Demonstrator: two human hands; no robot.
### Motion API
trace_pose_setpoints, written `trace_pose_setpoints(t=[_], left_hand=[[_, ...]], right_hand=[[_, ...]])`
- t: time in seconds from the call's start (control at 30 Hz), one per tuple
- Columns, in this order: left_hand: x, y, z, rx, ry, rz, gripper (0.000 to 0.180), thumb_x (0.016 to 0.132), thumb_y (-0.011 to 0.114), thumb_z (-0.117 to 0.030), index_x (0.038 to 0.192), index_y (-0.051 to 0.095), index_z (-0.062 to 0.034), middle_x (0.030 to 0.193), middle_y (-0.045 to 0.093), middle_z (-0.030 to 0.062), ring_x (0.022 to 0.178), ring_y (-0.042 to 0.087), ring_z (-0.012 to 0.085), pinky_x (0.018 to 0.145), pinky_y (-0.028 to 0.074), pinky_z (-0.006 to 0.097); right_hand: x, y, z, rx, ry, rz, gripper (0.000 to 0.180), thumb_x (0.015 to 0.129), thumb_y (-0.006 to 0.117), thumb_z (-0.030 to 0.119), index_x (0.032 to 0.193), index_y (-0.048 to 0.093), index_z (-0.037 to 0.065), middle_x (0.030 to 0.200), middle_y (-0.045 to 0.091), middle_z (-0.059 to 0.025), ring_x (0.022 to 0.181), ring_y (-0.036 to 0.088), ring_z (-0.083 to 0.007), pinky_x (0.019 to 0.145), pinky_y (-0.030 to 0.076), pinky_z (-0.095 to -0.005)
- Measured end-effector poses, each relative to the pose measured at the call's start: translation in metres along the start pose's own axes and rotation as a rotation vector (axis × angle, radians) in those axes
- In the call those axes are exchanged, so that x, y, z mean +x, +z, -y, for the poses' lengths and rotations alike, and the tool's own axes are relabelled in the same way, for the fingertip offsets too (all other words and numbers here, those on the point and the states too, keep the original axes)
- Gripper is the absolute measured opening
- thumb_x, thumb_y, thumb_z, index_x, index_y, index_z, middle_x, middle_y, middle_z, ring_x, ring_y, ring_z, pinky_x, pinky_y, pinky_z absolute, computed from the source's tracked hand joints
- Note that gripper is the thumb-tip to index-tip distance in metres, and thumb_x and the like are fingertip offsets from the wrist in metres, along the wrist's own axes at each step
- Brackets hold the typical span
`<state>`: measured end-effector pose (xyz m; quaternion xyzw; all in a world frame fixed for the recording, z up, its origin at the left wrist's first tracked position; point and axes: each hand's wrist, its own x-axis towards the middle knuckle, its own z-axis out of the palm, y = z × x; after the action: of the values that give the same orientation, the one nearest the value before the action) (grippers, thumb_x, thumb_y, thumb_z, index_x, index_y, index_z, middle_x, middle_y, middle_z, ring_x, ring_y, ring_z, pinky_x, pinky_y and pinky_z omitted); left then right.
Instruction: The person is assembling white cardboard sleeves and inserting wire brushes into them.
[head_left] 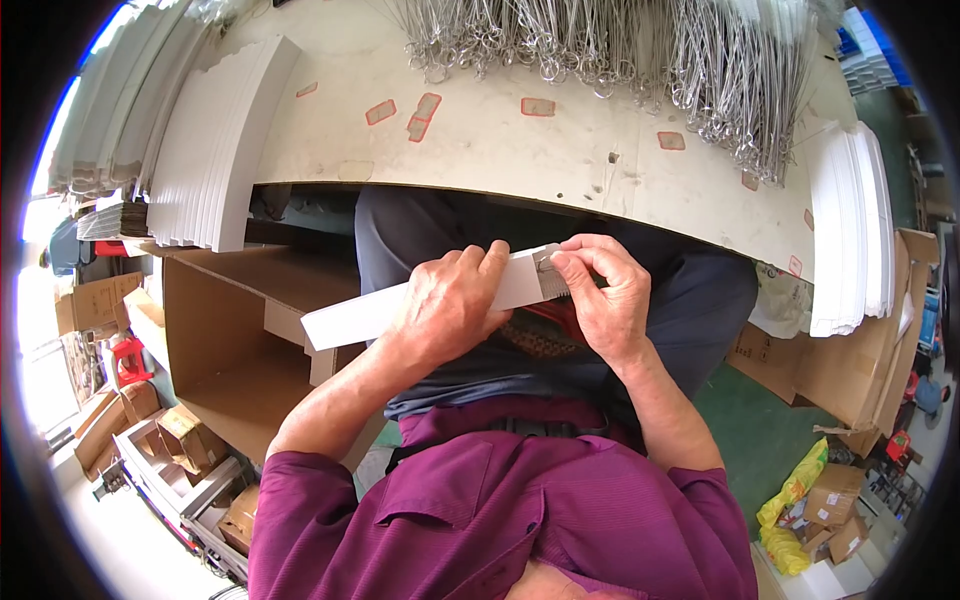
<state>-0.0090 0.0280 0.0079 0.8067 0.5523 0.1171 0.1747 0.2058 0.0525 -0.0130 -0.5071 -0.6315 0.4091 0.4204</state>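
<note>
A long, narrow white box [350,320] lies slantwise above my lap. My left hand [447,305] is closed around its middle, fingers over the top. At the box's right end, my right hand [612,300] has thumb and forefinger pinched at the edge. Between the two hands a small grey patch with fine lines [551,278] shows at that end; I cannot make out whether it is printed or thin metal wire. Parts of the box are hidden under my left hand.
Many metal wire pieces with looped ends [620,45] lie along the table's [480,140] far side. White boxes are stacked at left [215,150] and right [850,230]. An open cardboard carton [250,350] stands by my left leg; another carton [850,350] is at right.
</note>
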Motion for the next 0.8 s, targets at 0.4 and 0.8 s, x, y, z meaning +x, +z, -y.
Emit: trace_pose_setpoints(t=[0.4, 0.8], left_hand=[[-0.002, 0.005, 0.001, -0.099, -0.03, -0.044, 0.071, 0.074, 0.088, -0.023, 0.134, 0.058, -0.0012, 0.091, 0.07, 0.0161, 0.081, 0.073, 0.0358, 0.069, 0.06, 0.046], [-0.004, 0.007, 0.0, -0.28, -0.028, -0.027, 0.078, 0.078, 0.089, -0.031, 0.143, 0.053, -0.0075, 0.094, 0.072, 0.0185, 0.081, 0.074, 0.0394, 0.069, 0.061, 0.048]], right_hand=[[-0.005, 0.014, -0.004, -0.119, -0.343, 0.129, 0.026, 0.101, 0.071, 0.021, 0.111, 0.072, -0.003, 0.132, 0.067, -0.022, 0.114, 0.067, -0.0374, 0.097, 0.055, -0.043], [-0.026, 0.014, 0.001, 0.001, -0.133, 0.16, 0.037, 0.102, 0.07, 0.02, 0.131, 0.068, -0.004, 0.15, 0.054, -0.0255, 0.133, 0.058, -0.0375, 0.107, 0.05, -0.0416]])
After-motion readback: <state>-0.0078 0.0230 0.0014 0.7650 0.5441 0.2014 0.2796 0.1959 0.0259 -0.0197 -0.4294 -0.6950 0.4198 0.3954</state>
